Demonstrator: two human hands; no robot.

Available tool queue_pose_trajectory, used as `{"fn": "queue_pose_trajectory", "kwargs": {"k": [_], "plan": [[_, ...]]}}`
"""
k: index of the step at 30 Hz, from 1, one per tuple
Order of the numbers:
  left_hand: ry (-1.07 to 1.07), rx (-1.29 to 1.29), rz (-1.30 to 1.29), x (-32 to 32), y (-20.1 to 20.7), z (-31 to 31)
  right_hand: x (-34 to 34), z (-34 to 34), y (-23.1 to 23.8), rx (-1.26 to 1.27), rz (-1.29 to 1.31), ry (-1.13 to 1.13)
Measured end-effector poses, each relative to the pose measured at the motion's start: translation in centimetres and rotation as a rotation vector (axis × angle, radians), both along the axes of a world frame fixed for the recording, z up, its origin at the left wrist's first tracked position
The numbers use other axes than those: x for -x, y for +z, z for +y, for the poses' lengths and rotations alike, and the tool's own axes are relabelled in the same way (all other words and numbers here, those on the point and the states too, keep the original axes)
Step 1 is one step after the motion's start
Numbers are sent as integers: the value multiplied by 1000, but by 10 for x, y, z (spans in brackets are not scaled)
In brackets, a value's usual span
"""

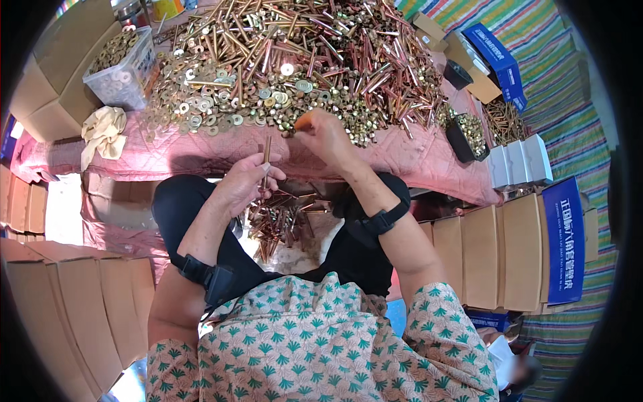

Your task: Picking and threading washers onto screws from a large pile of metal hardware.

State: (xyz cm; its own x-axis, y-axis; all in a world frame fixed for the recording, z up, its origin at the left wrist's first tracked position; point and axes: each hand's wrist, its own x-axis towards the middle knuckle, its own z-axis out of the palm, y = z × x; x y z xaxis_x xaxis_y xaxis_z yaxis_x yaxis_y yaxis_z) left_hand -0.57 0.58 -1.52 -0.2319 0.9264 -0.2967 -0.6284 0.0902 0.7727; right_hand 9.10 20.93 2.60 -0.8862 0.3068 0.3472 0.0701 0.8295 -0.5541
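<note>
My left hand (242, 182) is closed around a thin brass-coloured anchor bolt (268, 149), which stands nearly upright between thumb and fingers in front of the table edge. Farther right, my right hand (326, 139) reaches to the near edge of a heap of small hex nuts (348, 119). Its fingers are bent together at the nuts; whatever they pinch is hidden. Flat round washers (213, 107) lie to the left of the nuts. Behind both spreads a big pile of yellowish and pinkish metal anchor bolts (321, 40). More bolts (284, 224) lie low between my knees.
A pink cloth (154, 151) covers the table. A clear plastic tub (130, 84) of washers and a crumpled cream cloth (104, 130) stand left. At right are a black tray (467, 139) of nuts, white boxes (517, 163) and a blue-ended carton (562, 244). Cartons (80, 301) flank me.
</note>
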Motion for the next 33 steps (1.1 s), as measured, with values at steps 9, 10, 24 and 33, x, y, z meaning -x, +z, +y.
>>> {"fn": "queue_pose_trajectory", "kwargs": {"k": [9,10,24,33], "plan": [[-18,23,-5,-4,0,9,43,48,22,-314,205,-110],[-21,11,-12,-4,1,9,46,52,19,-316,174,-110],[89,-3,51,-9,4,25,54,55,28,-215,165,-179],[179,-53,47,-13,2,34,49,32,19,-3,89,-120]]}}
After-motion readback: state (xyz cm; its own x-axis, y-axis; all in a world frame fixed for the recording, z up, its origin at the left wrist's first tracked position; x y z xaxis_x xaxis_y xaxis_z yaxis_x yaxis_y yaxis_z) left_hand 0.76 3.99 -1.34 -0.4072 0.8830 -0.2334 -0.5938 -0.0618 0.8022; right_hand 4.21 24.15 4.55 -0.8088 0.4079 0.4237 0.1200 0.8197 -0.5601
